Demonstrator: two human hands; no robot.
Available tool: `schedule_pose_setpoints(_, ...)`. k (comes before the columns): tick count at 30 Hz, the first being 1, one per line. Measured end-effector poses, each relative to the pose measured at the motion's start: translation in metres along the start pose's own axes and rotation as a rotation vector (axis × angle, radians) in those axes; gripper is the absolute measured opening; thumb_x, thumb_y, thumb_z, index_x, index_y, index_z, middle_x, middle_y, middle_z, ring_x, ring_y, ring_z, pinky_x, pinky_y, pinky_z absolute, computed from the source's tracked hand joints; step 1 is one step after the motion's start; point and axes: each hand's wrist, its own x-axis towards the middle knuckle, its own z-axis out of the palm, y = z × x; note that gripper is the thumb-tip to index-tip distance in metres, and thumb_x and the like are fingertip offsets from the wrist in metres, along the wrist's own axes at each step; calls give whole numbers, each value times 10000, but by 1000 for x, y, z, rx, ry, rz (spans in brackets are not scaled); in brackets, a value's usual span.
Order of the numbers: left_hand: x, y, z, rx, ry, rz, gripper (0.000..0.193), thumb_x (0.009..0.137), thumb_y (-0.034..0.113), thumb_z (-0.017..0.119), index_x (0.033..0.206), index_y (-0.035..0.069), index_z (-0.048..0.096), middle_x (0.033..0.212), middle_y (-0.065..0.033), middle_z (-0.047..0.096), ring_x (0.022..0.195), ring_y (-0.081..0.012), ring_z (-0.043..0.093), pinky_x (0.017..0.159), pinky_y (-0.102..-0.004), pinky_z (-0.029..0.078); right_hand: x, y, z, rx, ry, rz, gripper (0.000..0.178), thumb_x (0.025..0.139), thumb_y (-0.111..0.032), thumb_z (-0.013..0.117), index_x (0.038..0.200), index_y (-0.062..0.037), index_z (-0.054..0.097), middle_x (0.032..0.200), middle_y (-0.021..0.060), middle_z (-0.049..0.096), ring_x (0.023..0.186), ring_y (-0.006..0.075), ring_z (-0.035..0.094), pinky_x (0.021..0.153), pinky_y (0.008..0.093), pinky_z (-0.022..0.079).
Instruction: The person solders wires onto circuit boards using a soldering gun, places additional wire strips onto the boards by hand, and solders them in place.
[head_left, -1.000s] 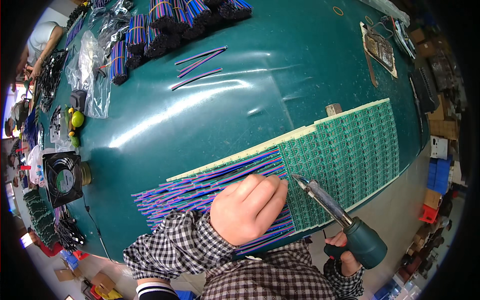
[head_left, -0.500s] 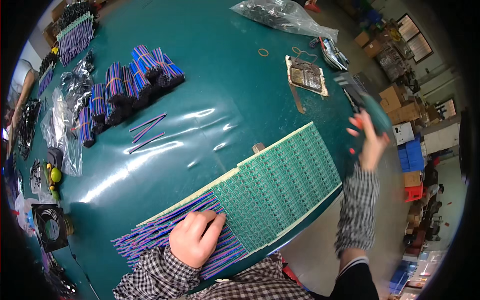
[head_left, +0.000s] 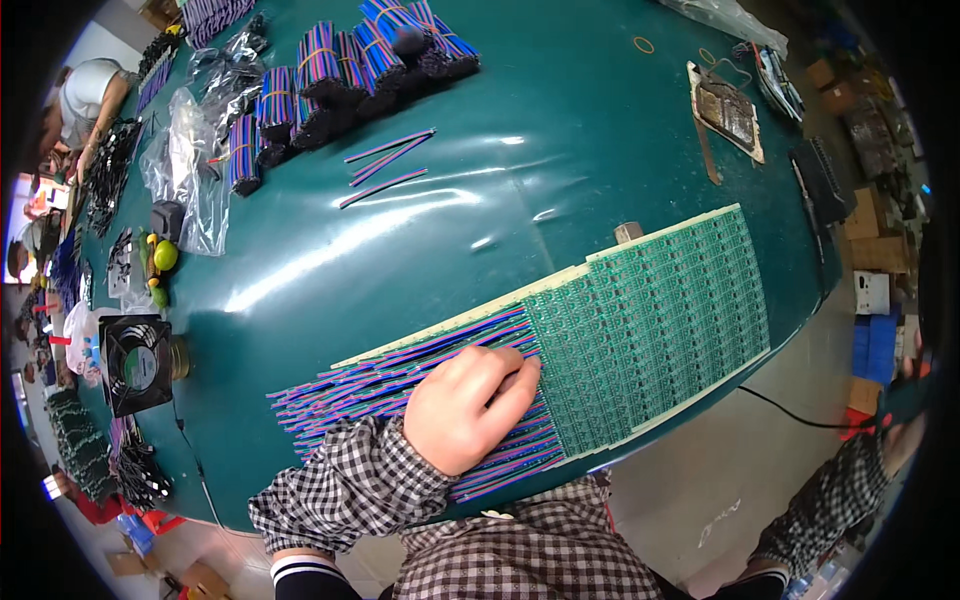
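Note:
My left hand [head_left: 465,410] lies over a row of blue, pink and black striped wires [head_left: 345,405], its fingers curled and thumb tip drawn in at the edge of a green circuit board panel [head_left: 665,320]. Whatever is between those fingertips is hidden. The wires run leftward from the panel's left edge. Pale strips border the panel's long sides. Far off to the right, beyond the table edge, my right hand [head_left: 903,440] is closed around a dark thing at the picture's rim. A black cord [head_left: 800,420] leads to it, but its kind is too dim to make out.
Bundles of striped wires [head_left: 320,65] stand at the back, with several loose wires [head_left: 390,165] nearer. A small fan [head_left: 137,365] and clear plastic bags [head_left: 195,170] are at left. A grimy tray [head_left: 728,112] lies back right. Another person [head_left: 90,105] is at the far left.
The view has shifted, so the table's things appear further right and higher. My right hand has swung from beside the panel out and down to the right rim. My left hand stays on the wires.

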Motion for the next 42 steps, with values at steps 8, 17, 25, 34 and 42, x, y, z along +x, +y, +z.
schedule_pose_setpoints(8,1,5,-1,84,-28,43,427,726,84,686,1133,-40,717,1019,-120,645,857,-248,658,721,-344,571,-206,74,250,356,-408,316,707,991,-460,648,1348,128,481,985,183,628,841,268,698,585,361,666)
schedule_pose_setpoints(17,0,3,0,56,-6,37,424,713,87,683,1110,-56,726,1017,-131,655,831,-246,653,706,-335,565,-245,77,278,397,-412,523,664,734,-267,961,1137,116,597,916,194,706,898,310,734,808,452,644)
schedule_pose_setpoints(25,0,1,0,47,13,44,428,708,86,691,1107,-65,724,1017,-136,656,818,-241,647,690,-335,559,-243,84,269,151,-536,443,722,730,-325,967,1161,116,592,913,185,750,852,273,767,788,388,632)
schedule_pose_setpoints(34,0,0,2,46,19,52,430,694,81,698,1096,-71,724,1008,-134,652,814,-239,645,682,-328,558,-241,76,279,26,-532,349,602,765,-418,925,1038,76,717,892,117,766,804,213,744,759,340,586)
schedule_pose_setpoints(42,-1,-1,4,84,27,57,368,744,112,687,1080,-40,694,1016,-84,621,839,-189,614,686,-295,517,-240,70,282,-174,-575,218,498,816,-531,837,950,-52,813,870,11,787,769,173,667,750,354,513)
